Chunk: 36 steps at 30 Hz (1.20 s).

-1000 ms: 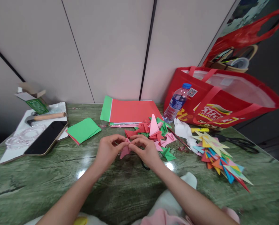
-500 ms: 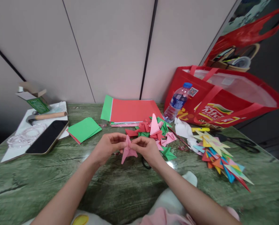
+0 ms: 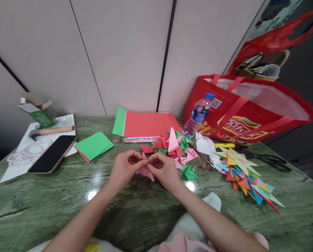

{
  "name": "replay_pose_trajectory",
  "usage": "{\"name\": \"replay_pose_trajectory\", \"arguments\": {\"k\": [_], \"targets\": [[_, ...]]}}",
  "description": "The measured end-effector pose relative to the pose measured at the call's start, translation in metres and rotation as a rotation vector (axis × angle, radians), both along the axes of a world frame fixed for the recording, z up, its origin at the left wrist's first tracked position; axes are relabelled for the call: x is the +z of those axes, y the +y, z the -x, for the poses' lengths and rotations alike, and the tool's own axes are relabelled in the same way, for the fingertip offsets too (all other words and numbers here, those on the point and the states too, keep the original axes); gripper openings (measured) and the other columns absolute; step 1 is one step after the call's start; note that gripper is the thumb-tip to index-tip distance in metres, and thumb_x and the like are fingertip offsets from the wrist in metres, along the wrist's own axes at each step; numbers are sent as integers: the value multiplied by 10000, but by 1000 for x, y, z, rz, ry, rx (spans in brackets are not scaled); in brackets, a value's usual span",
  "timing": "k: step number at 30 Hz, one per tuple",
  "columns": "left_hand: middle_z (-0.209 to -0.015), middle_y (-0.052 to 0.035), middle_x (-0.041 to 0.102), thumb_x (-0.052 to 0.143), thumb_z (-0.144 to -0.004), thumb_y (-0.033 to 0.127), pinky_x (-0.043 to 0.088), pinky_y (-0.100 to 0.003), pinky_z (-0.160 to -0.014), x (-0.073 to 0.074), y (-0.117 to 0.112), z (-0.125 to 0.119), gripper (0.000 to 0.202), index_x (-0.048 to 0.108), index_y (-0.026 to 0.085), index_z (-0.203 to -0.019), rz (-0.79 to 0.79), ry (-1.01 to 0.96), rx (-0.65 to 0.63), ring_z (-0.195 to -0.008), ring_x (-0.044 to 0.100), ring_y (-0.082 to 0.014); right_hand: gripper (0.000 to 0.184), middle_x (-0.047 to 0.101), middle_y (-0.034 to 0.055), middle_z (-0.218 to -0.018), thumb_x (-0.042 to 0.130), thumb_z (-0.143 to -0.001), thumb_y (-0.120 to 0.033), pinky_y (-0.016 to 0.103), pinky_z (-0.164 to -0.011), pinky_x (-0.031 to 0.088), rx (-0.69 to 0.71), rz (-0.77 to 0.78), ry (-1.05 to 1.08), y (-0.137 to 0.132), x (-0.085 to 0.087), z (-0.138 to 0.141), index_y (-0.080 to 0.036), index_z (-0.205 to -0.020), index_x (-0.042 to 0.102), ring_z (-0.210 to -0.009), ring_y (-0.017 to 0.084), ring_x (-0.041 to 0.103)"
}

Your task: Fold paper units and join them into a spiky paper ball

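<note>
My left hand (image 3: 125, 169) and my right hand (image 3: 164, 170) meet over the green marble table (image 3: 40, 206), both pinching one small folded pink paper piece (image 3: 145, 170) between fingertips. The piece points up between my thumbs and its lower flaps spread toward the table. Just behind my hands lies a heap of folded red, pink and green paper pieces (image 3: 175, 147).
A stack of red and green sheets (image 3: 145, 124) lies by the wall, green squares (image 3: 93, 145) to its left. A phone (image 3: 52, 154), hammer (image 3: 51, 131) and small box (image 3: 36, 108) sit far left. A water bottle (image 3: 199, 115), red bag (image 3: 248, 108), multicoloured pointed pieces (image 3: 247, 176) and scissors (image 3: 270, 160) are at right.
The pink piece was raised and turned upright half a second ago; now it sits lower and tilted, with both hands closer together on it.
</note>
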<state>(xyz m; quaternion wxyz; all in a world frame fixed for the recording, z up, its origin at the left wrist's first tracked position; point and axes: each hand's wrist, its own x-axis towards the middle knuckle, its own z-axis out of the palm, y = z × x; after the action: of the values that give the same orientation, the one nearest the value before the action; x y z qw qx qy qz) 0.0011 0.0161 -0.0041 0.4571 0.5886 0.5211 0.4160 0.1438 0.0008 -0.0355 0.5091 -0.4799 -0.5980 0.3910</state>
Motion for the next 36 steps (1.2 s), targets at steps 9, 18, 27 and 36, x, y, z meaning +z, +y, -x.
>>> {"name": "replay_pose_trajectory", "arguments": {"k": [9,18,27,36], "targets": [[-615,-25,650,670,-635,289,437,-227,-532,7,-1,4,155,663,135,-642,34,18,-31,-563,568,-137,126,671,33,-745,662,-691,-286,281,-620,501,65,63,110,2,-2,0,-185,-765,648,-664,168,619],[-581,-9,615,712,-589,273,402,-205,-512,7,1,5,172,639,122,-625,110,-84,-71,-536,522,-103,178,683,22,-733,722,-615,-289,306,-667,512,173,169,260,5,-3,0,-185,-744,657,-667,171,628],[-614,-17,641,741,-571,253,424,-204,-504,7,-4,2,178,651,127,-659,94,-121,-53,-543,547,-110,225,615,-22,-610,754,-570,-301,249,-571,477,177,156,279,4,1,1,-179,-662,589,-566,125,569],[-690,-18,593,673,-694,204,449,-239,-606,12,-14,-5,87,656,158,-622,-361,103,-61,-673,568,-137,91,590,-14,-606,658,-686,-210,225,-536,453,2,-122,42,-1,2,0,-171,-650,584,-544,113,540]]}}
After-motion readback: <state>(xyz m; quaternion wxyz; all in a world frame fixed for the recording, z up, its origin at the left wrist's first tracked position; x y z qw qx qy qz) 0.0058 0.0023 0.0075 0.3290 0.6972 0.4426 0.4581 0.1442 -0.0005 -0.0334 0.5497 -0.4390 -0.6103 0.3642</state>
